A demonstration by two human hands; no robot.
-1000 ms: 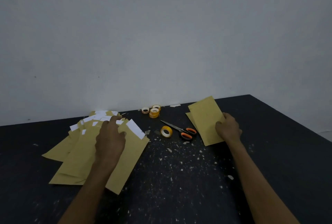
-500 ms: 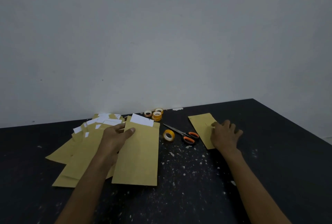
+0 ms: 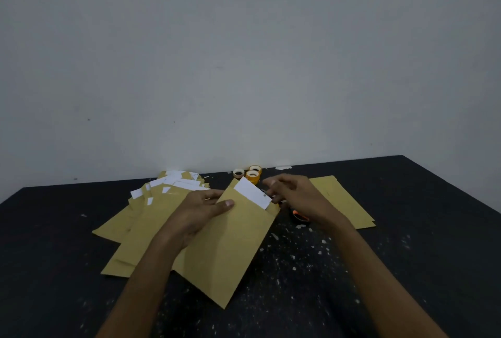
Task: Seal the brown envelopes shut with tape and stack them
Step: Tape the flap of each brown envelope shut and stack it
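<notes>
My left hand (image 3: pixel 199 211) grips a brown envelope (image 3: pixel 230 251) by its left edge, thumb on top, holding it tilted above the table's middle. A white sheet (image 3: pixel 252 193) sticks out of its open top. My right hand (image 3: pixel 295 196) hovers at the envelope's top right corner with fingers loosely spread, beside the white sheet. A pile of several open brown envelopes (image 3: pixel 141 218) with white paper showing lies on the left. One flat brown envelope (image 3: pixel 344 202) lies at the right on the table.
The black table (image 3: pixel 406 256) is speckled with white scraps. Three small tape rolls (image 3: pixel 252 174) stand near the wall. Scissors with an orange-and-black handle (image 3: pixel 299 215) lie partly hidden under my right hand. The table's right edge runs diagonally at the far right.
My left hand has lifted one envelope off the pile and brought it to the middle. My right hand left the flat envelope on the right and moved over to the lifted envelope's top.
</notes>
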